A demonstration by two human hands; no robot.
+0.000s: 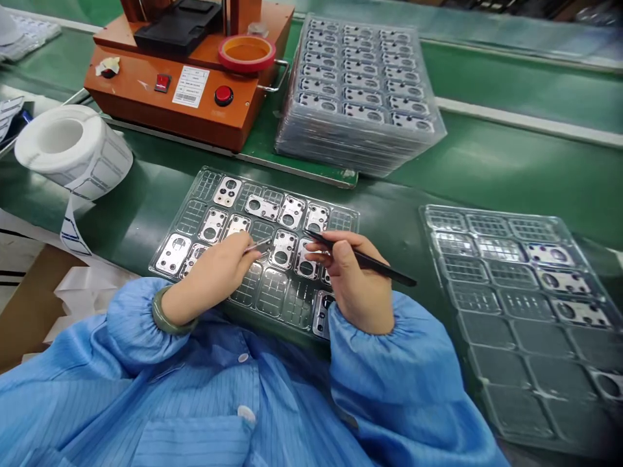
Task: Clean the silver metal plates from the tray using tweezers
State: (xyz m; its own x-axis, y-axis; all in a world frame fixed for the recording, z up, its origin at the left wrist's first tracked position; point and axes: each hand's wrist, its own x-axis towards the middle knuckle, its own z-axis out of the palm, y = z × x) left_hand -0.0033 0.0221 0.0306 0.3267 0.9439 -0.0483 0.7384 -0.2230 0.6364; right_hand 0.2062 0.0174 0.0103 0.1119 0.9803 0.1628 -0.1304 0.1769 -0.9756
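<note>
While the left hand pinches a thin piece between thumb and fingers, its free end jutting toward the right hand, the latter's fingers curl closed around tweezers. Plates lie in the tray below both hands.

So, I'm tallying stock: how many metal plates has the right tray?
4, in the right column of the clear plastic tray: first plate, second plate, third plate consecutively; fourth plate lower, at the picture's edge. More may be hidden.
</note>
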